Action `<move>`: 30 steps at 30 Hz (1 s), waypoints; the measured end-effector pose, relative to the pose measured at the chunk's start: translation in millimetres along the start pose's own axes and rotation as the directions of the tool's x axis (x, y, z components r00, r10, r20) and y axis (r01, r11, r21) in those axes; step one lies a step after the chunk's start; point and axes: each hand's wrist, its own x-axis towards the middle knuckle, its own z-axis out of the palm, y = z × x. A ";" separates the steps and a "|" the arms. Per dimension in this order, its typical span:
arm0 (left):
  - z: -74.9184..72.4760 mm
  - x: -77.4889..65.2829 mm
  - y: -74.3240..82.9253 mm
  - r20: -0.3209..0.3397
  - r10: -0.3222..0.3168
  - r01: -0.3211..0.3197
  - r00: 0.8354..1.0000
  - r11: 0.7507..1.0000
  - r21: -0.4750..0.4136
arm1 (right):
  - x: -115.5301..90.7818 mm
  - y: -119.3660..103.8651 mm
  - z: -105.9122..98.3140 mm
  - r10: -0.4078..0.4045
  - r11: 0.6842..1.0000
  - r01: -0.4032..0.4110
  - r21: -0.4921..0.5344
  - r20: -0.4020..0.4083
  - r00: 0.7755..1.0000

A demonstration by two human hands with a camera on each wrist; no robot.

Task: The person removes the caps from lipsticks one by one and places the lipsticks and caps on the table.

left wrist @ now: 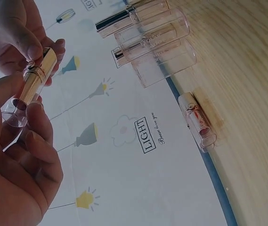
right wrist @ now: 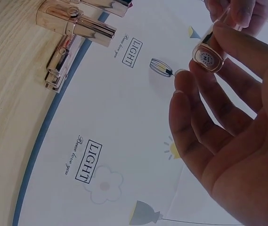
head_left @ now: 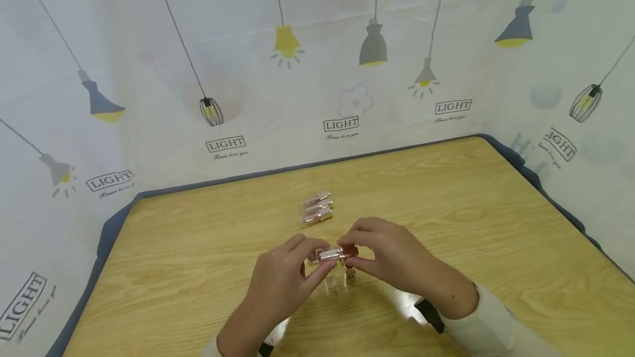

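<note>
Both hands hold one lipstick (head_left: 328, 255) level over the table, with a gold body and a clear cap. My left hand (head_left: 279, 277) pinches its clear-cap end (left wrist: 14, 114) between thumb and fingers. At the other end my right hand (head_left: 392, 247) pinches the gold base (left wrist: 50, 58), whose round label (right wrist: 206, 58) faces the right wrist view. Just below the hands, a gold lipstick base (head_left: 349, 272) stands upright beside clear caps (left wrist: 164, 61), partly covered by the hands in the head view.
Three lipsticks (head_left: 317, 208) lie side by side farther back on the wooden table (head_left: 208, 230). A blue edge (head_left: 258, 173) runs round the table. Behind it rises a pale wall covering (head_left: 307, 87) printed with lamps.
</note>
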 end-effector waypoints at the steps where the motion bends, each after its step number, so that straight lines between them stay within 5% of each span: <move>1: -0.2 0.1 0.1 -0.002 0.001 -0.001 1.000 1.000 0.000 | 0.0 0.4 -0.2 0.000 1.000 0.000 0.002 -0.001 1.000; 30: -2.7 3.4 -1.6 -0.024 0.022 -0.023 0.999 1.000 -0.016 | -0.4 0.4 -8.7 -0.010 1.000 0.010 -0.005 -0.003 1.000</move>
